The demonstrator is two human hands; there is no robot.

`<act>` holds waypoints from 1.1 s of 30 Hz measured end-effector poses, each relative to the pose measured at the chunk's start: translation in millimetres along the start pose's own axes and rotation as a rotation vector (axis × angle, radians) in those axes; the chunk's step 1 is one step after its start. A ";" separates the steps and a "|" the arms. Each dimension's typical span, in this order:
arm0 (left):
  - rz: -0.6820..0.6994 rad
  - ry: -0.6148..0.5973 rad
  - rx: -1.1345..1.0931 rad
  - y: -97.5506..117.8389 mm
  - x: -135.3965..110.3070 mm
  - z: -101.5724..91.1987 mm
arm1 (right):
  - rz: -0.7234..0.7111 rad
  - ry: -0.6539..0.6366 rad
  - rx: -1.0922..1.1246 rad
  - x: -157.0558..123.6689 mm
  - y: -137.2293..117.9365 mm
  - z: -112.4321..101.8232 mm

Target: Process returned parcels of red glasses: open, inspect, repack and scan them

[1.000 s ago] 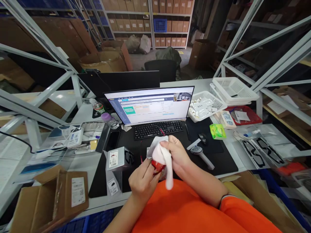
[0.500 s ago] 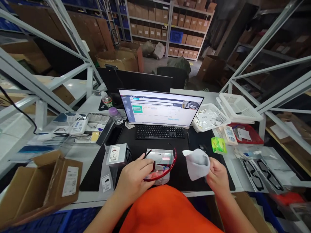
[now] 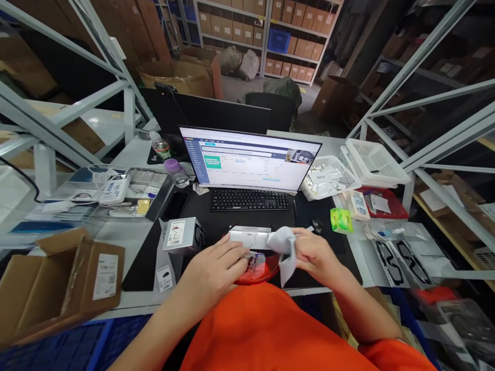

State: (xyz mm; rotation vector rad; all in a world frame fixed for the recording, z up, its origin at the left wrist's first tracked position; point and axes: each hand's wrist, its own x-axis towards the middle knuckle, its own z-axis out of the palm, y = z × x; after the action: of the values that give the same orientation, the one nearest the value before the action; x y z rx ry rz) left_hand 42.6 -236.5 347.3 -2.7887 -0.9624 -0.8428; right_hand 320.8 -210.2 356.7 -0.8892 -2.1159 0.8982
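Red-lensed glasses (image 3: 258,273) are low in front of my body, their lens facing toward me. My left hand (image 3: 220,265) is closed on their left side. In my right hand (image 3: 315,255) is a light grey cloth (image 3: 286,255), bunched up, whose loose end hangs over the right edge of the lens. Behind the glasses lies an open white box (image 3: 250,238), partly covered by them and by my left hand. To the left, a silver-grey carton (image 3: 183,234) with a label stands on the black desk mat (image 3: 145,268).
A monitor (image 3: 247,162) and black keyboard (image 3: 251,201) stand ahead. An open cardboard box (image 3: 58,288) sits at left. White baskets (image 3: 332,178), a green packet (image 3: 341,220), a mouse (image 3: 317,225) and packaged black frames (image 3: 402,263) lie at right.
My right hand has brought the grey cloth leftward to the glasses. The glasses have turned so that the lens lies lower and faces me. The camera view has shifted slightly.
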 end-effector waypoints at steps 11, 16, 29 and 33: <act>0.126 -0.079 -0.028 -3.9 -11.5 17.0 | 0.340 -0.431 0.414 15.9 -1.6 39.3; 0.083 -0.139 -0.122 -4.0 -9.7 15.4 | 0.310 -0.527 0.475 2.7 14.9 30.1; 0.011 -0.237 -0.272 -10.0 -12.2 36.0 | 0.317 -0.554 0.451 0.0 34.8 32.1; 0.021 -0.235 -0.238 -11.4 -9.7 45.4 | 0.387 -0.368 0.309 2.9 26.3 51.6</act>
State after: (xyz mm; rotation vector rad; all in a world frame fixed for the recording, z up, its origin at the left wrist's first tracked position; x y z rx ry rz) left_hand 51.1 -221.8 302.7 -3.1533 -0.9139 -0.6784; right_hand 287.9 -211.0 308.9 -1.0475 -2.0458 1.6480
